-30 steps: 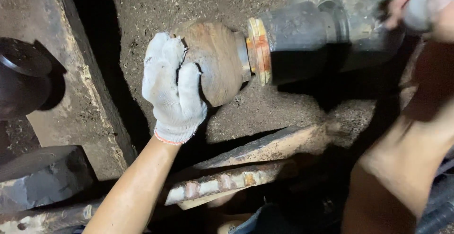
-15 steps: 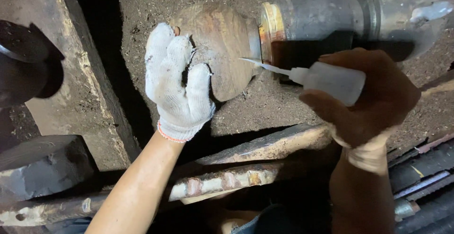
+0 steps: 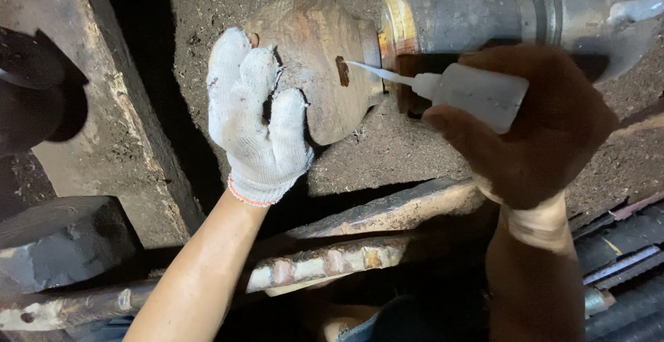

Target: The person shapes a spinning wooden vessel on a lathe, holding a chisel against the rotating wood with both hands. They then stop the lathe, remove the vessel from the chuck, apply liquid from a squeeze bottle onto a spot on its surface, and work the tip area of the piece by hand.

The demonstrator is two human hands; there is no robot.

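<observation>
Pressing wooden piece [image 3: 325,65], left hand [image 3: 259,117]; right hand [image 3: 532,124] holds bottle [image 3: 477,96].

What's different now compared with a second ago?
The right hand came in from the upper right with a small squeeze bottle, bringing its nozzle tip to a dark spot on the rounded wooden piece. The gloved left hand kept its grip on that piece throughout.

Dusty sawdust floor [image 3: 429,155], rusty beams [image 3: 325,266]
</observation>
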